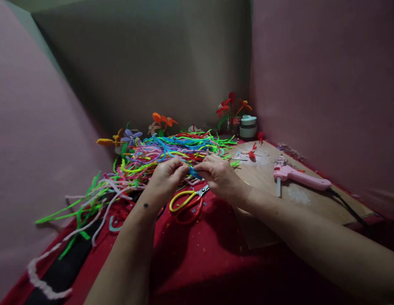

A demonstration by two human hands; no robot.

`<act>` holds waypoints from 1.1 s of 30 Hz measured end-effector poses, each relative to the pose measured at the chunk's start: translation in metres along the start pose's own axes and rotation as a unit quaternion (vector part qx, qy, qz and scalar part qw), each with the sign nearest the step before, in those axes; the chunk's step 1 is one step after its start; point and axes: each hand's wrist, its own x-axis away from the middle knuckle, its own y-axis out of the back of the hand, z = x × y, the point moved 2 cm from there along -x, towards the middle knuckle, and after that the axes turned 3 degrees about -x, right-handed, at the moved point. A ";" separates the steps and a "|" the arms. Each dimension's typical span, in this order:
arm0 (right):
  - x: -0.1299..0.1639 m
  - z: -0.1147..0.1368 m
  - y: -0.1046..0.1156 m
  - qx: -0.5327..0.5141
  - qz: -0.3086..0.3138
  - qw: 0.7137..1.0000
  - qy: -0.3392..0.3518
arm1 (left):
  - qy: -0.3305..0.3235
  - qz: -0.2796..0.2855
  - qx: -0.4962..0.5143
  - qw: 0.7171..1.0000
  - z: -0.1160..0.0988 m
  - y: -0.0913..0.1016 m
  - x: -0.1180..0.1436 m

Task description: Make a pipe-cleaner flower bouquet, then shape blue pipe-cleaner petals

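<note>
Blue pipe cleaner (pixel 194 171) is pinched between left hand (pixel 166 176) and right hand (pixel 219 174), scissors (pixel 188 203) at six o'clock.

Blue pipe cleaner (pixel 194 171); yellow-and-red scissors (pixel 187 204); pink glue gun (pixel 300 176); red cloth (pixel 199 254); multicoloured pile (pixel 171 150).

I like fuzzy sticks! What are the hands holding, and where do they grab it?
A blue pipe cleaner, pinched between the left hand and the right hand, each fingertips' grip at one side of it.
</note>
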 end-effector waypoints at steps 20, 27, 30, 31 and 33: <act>0.000 -0.006 -0.003 -0.261 0.103 0.932 -0.230 | -0.008 0.004 0.015 1.000 -0.006 -0.005 0.000; -0.002 0.002 0.002 -0.290 0.090 0.914 -0.269 | 0.049 0.007 0.074 0.996 -0.006 -0.003 0.001; -0.001 0.001 0.000 -0.330 0.094 0.894 -0.288 | 0.070 0.029 0.102 0.992 -0.004 -0.006 0.002; -0.001 0.000 -0.001 -0.345 0.093 0.886 -0.295 | 0.063 0.031 0.093 0.993 -0.004 -0.006 0.002; -0.001 -0.003 -0.003 -0.372 0.088 0.871 -0.309 | 0.032 0.023 0.059 0.998 -0.005 -0.007 0.001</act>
